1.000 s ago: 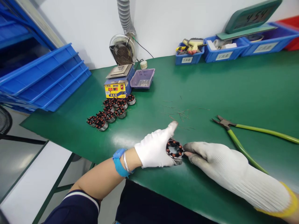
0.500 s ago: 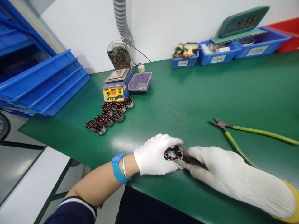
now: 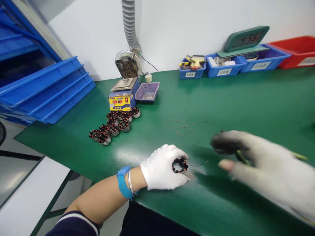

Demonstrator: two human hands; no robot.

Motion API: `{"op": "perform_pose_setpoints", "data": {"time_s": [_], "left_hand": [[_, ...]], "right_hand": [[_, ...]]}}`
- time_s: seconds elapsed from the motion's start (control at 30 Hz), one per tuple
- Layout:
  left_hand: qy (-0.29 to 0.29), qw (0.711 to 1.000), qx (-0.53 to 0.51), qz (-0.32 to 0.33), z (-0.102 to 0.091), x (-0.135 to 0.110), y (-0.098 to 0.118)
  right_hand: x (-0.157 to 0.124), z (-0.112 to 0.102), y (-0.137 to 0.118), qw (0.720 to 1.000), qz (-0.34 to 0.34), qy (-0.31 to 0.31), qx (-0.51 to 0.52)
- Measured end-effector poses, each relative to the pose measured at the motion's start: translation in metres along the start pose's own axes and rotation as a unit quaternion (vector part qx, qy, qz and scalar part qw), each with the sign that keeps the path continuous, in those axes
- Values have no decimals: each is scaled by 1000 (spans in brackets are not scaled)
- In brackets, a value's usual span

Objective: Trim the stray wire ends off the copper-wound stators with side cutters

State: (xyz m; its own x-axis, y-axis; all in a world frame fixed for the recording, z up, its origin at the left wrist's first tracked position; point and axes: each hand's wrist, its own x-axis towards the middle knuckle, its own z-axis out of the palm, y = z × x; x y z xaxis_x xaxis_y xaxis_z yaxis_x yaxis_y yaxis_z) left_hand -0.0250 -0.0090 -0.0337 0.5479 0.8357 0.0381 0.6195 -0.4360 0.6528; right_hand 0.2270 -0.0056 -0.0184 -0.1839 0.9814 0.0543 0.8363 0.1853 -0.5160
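My left hand [image 3: 163, 167], in a white glove, is closed around a small motor stator [image 3: 179, 165] with copper windings, held against the green table [image 3: 246, 98] near its front edge. Thin wire leads trail from the stator to the right. My right hand [image 3: 256, 160], in a knitted glove, is blurred by motion; it hovers to the right, over the green-handled cutters [image 3: 240, 156], which it mostly hides. Its fingers look spread, and whether they touch the cutters I cannot tell.
Several finished stators [image 3: 112, 126] sit in a cluster at left, before a yellow solder pot unit [image 3: 121, 98] with a fan and hose. A purple tray [image 3: 147, 91] lies beside it. Blue bins [image 3: 222, 67], a red bin [image 3: 295, 50] and a clock line the back wall. Wire scraps [image 3: 184, 126] litter mid-table. Stacked blue trays [image 3: 46, 91] overhang the left edge.
My right hand has left the stator and swung right and up over the cutters. My left hand stays closed on the stator, with its index finger now curled in.
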Motion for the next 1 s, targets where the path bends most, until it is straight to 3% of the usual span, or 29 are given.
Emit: {"op": "perform_pose_setpoints", "data": {"time_s": [0.13,0.23,0.43,0.6,0.83,1.0], "left_hand": [[-11,1000,13,1,0,1,1],[-8,1000,17,-3,0,2,1],[-1,1000,20,6,5,0,1],[-5,998,60,7,11,1,1],[6,999,41,22,19,3,-3],[22,998,43,51,21,3,-4]], "right_hand": [[-3,29,-22,991,-74,-111,-5],[-3,41,-28,982,-98,-158,37],[-1,35,-25,976,-35,-202,70],[-1,33,-26,975,2,-202,88],[1,29,-22,973,12,-204,103],[4,25,-15,958,46,-258,117]]}}
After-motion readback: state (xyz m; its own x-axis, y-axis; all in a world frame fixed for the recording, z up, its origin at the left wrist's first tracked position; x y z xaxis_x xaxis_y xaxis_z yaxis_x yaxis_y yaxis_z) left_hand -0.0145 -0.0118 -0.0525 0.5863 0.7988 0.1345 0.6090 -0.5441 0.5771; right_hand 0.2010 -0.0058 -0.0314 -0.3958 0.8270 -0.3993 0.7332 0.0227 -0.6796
